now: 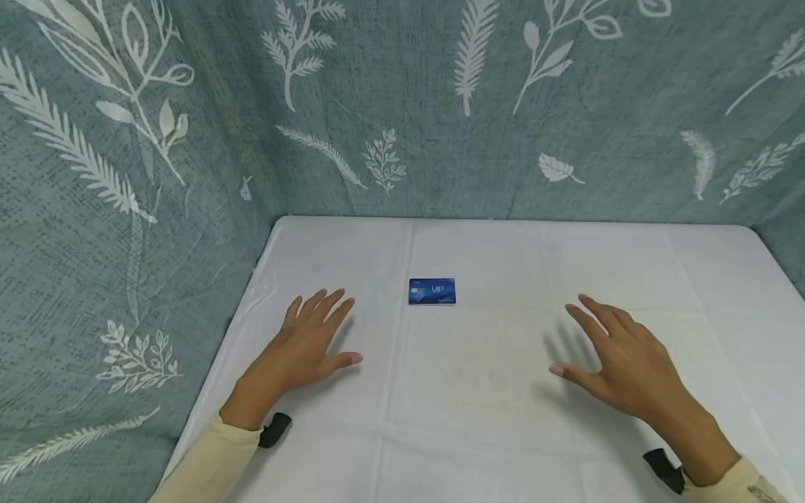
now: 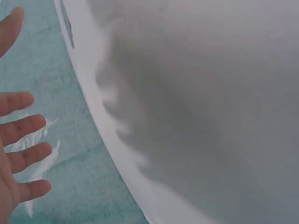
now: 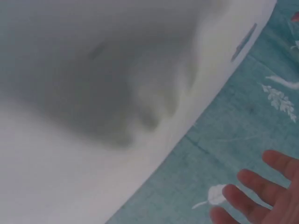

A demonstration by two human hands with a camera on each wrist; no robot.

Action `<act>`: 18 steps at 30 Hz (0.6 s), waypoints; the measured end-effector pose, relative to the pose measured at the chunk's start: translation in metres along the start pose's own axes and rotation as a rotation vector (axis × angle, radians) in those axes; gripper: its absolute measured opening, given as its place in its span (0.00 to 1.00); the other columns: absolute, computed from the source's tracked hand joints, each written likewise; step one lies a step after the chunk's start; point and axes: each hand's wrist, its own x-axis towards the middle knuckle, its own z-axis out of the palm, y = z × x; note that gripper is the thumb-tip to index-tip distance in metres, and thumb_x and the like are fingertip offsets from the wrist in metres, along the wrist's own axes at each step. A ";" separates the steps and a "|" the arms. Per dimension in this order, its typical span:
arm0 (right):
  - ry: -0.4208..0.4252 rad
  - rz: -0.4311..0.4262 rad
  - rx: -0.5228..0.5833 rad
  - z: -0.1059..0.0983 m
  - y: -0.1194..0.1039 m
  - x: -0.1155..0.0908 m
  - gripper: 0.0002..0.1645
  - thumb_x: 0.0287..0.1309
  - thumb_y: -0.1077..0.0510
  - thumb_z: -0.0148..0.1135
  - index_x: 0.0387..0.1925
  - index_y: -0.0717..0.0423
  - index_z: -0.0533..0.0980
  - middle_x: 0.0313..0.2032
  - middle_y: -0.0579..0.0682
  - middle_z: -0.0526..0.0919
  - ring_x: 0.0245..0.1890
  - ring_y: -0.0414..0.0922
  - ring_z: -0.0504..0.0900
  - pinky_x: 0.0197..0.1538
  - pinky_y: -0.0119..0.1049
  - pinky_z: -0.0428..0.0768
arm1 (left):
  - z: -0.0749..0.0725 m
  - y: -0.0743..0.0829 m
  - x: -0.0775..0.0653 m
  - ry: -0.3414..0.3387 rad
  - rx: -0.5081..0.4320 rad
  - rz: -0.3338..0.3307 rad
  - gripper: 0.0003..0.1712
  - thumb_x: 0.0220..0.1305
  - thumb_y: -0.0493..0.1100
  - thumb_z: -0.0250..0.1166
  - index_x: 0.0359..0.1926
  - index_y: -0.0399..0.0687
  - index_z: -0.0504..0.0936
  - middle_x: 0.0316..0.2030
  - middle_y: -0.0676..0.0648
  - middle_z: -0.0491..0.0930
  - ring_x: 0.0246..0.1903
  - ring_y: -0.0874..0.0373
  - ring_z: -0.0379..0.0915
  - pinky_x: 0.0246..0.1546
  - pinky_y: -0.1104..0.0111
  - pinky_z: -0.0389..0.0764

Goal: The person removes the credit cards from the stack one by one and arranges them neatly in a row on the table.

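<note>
A blue card marked "VIP", with a small chip at its left side, lies flat on the white tabletop. To the card's left is my left hand, palm down with fingers spread and holding nothing. My right hand hovers farther off on the card's right, its fingers extended and thumb apart. Both hands cast shadows on the white cloth. In the left wrist view the fingers are spread with nothing among them. The right wrist view likewise shows bare fingers. The card appears as a thin dark sliver there.
A green cloth with white leaf prints hangs behind the table and along its left side. Each wrist wears a small black camera, the left camera and the right camera, below a pale sleeve cuff.
</note>
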 end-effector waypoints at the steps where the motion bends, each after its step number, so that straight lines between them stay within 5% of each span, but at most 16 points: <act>1: -0.010 0.002 0.002 0.000 -0.001 0.002 0.55 0.49 0.24 0.67 0.68 0.54 0.70 0.67 0.60 0.72 0.59 0.62 0.74 0.44 0.60 0.78 | 0.000 0.001 0.002 -0.005 0.003 0.007 0.51 0.59 0.63 0.70 0.73 0.37 0.63 0.73 0.35 0.61 0.73 0.34 0.54 0.69 0.35 0.51; 18: -0.198 -0.030 0.060 0.022 -0.028 0.058 0.51 0.54 0.26 0.65 0.66 0.58 0.72 0.63 0.58 0.77 0.60 0.59 0.76 0.51 0.57 0.80 | 0.012 0.020 0.044 -0.045 0.082 0.180 0.44 0.65 0.62 0.66 0.67 0.32 0.71 0.65 0.38 0.72 0.63 0.42 0.69 0.63 0.49 0.70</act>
